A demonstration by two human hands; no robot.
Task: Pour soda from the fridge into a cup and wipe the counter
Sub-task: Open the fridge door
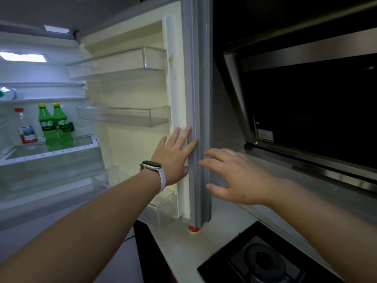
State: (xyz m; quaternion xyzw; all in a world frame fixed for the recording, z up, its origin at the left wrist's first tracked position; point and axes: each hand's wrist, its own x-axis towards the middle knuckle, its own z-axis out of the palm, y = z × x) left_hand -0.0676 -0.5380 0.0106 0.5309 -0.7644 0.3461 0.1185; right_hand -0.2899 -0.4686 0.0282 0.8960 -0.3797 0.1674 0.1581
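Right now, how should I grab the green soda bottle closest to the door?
Probably grip the nearer green bottle around its narrow upper body, just under the yellow cap, coming from the open front. It stands upright, its twin crowds its left, and its right side looks free for the left hand.

At left in the frame, two green soda bottles (56, 124) with yellow caps and white lettering stand beside a clear bottle (25, 128) with a red cap and red-and-white label. The fridge door (140, 88) lining is cream, its seal grey. A pale watch strap (161, 179) circles the wrist. A black hob (265, 260) sits at lower right on the white counter (183, 248).
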